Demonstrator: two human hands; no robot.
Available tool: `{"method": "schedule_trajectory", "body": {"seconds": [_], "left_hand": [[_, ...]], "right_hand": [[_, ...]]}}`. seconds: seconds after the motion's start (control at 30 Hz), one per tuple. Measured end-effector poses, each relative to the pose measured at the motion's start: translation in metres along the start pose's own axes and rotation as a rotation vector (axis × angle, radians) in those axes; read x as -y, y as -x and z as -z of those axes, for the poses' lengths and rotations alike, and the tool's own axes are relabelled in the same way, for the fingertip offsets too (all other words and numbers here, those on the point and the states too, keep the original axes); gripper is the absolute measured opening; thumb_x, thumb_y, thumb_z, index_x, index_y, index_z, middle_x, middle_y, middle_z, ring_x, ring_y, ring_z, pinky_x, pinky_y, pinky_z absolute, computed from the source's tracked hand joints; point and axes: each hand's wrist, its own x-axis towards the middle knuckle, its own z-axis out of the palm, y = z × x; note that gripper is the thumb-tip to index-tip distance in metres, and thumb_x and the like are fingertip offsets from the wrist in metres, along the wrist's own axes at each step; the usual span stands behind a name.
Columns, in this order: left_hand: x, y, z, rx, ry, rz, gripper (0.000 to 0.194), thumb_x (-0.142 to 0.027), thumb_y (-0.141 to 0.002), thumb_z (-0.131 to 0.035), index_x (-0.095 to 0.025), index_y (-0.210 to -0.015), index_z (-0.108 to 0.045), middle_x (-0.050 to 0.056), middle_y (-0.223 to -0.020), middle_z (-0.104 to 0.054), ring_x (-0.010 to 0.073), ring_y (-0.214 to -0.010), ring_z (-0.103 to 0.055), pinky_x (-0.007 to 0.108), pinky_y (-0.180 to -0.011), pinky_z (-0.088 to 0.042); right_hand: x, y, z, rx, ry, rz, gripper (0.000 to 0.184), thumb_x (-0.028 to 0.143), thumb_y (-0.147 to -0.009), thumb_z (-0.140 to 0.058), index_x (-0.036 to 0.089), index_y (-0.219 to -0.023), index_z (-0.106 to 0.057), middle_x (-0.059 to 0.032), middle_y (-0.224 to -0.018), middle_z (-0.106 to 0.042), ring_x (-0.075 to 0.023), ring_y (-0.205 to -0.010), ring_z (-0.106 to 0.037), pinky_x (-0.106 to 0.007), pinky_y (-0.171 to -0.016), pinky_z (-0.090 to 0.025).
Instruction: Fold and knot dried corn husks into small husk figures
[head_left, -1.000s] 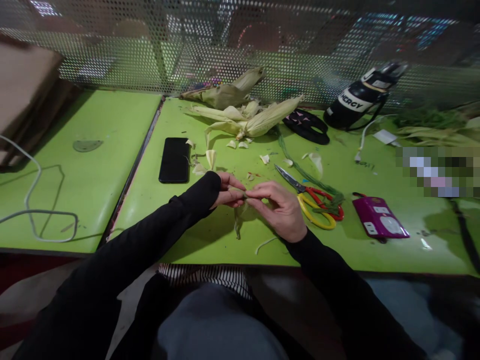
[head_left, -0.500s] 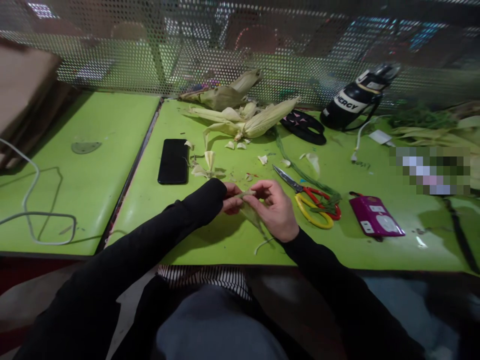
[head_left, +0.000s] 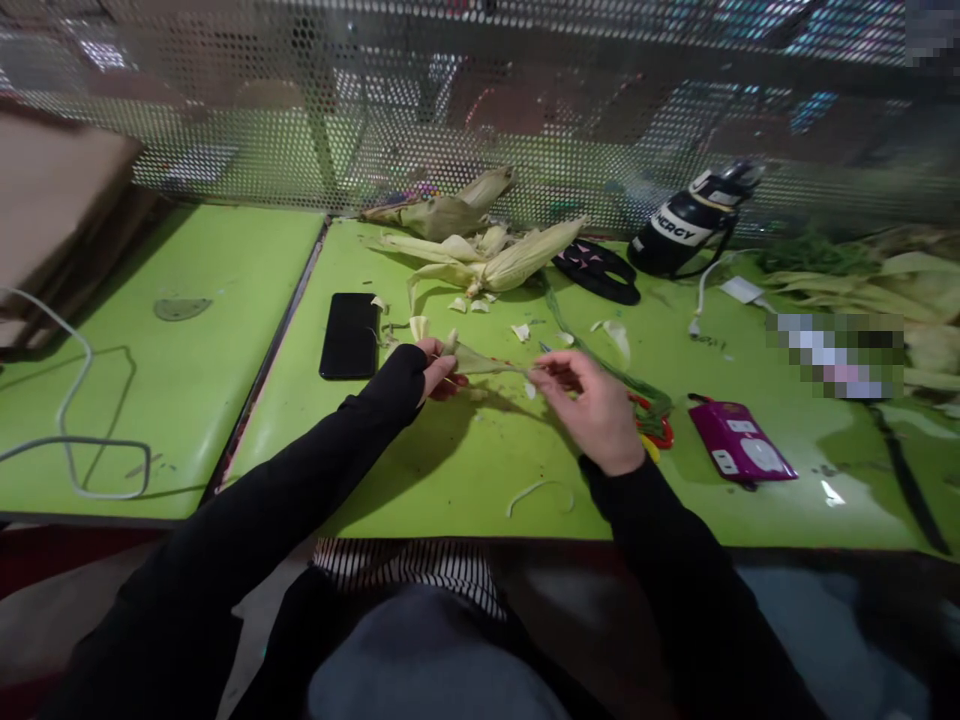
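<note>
A thin strip of pale green corn husk (head_left: 480, 361) stretches between my two hands above the green table (head_left: 420, 470). My left hand (head_left: 438, 372) pinches its wider, folded end. At its narrow, twisted end, my right hand (head_left: 589, 405) holds on with closed fingertips. Partly hidden behind my right hand lie the scissors (head_left: 660, 430) with red and yellow handles. Farther back rest larger corn husks (head_left: 517, 265), with several small cut husk pieces (head_left: 520, 332) in front of them. A thin pale strand (head_left: 536, 487) curls on the table nearer to me.
A black phone (head_left: 349, 336) lies left of my hands. To the right are a purple power adapter (head_left: 741, 440), a black bottle (head_left: 686, 222), a black tape reel (head_left: 598, 270) and more husks (head_left: 900, 280). Brown cardboard (head_left: 64, 200) stands at far left; a perforated screen (head_left: 405, 120) borders the back.
My hands have moved apart, the right one going rightward and now covering much of the scissors. The husk strip, earlier bunched and hanging down, is now drawn out sideways between them.
</note>
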Motion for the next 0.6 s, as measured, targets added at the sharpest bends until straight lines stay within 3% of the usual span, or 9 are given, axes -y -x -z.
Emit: {"method": "schedule_trajectory", "body": {"seconds": [0.07,0.13,0.27,0.43,0.6], "left_hand": [[0.000,0.001,-0.002,-0.002,0.017,0.012,0.016,-0.014,-0.092,-0.052,-0.015,-0.077,-0.048,0.005,-0.074,-0.072,0.0088,-0.056,-0.066,0.019,-0.055,-0.050],[-0.001,0.002,-0.004,-0.023,0.032,0.018,0.017,-0.013,-0.092,-0.052,-0.015,-0.076,-0.049,0.005,-0.072,-0.072,0.0087,-0.055,-0.065,0.019,-0.055,-0.049],[-0.003,0.004,-0.009,-0.019,0.072,0.031,0.019,-0.011,-0.091,-0.053,-0.015,-0.074,-0.047,0.004,-0.070,-0.072,0.0086,-0.054,-0.065,0.019,-0.054,-0.049],[-0.004,0.006,-0.016,-0.058,0.159,0.038,0.021,-0.009,-0.093,-0.050,-0.015,-0.073,-0.047,0.003,-0.064,-0.070,0.0080,-0.051,-0.064,0.017,-0.052,-0.047],[-0.005,0.005,-0.015,-0.101,0.241,0.072,0.019,-0.011,-0.093,-0.050,-0.016,-0.076,-0.045,0.004,-0.066,-0.071,0.0101,-0.055,-0.066,0.020,-0.055,-0.049]], "right_hand": [[-0.013,0.001,0.017,0.002,0.285,-0.011,0.030,0.042,-0.093,-0.051,0.016,-0.104,-0.062,-0.0125,-0.096,-0.068,-0.0234,-0.080,-0.065,-0.040,-0.068,-0.055],[-0.028,0.007,0.032,0.085,0.551,-0.028,0.029,0.036,-0.093,-0.047,0.014,-0.103,-0.064,-0.0160,-0.096,-0.068,-0.0277,-0.083,-0.065,-0.044,-0.070,-0.054],[-0.054,0.028,0.053,0.257,0.852,-0.083,0.032,0.023,-0.087,-0.042,0.009,-0.106,-0.064,-0.0201,-0.091,-0.069,-0.0312,-0.078,-0.066,-0.044,-0.070,-0.051],[-0.063,0.032,0.062,0.261,0.862,-0.141,0.033,0.022,-0.080,-0.046,0.009,-0.106,-0.062,-0.0166,-0.085,-0.070,-0.0282,-0.073,-0.066,-0.039,-0.066,-0.051],[-0.040,0.026,0.060,0.108,0.633,-0.242,0.033,0.034,-0.074,-0.059,0.015,-0.101,-0.061,-0.0157,-0.096,-0.069,-0.0289,-0.082,-0.066,-0.038,-0.069,-0.051]]}}
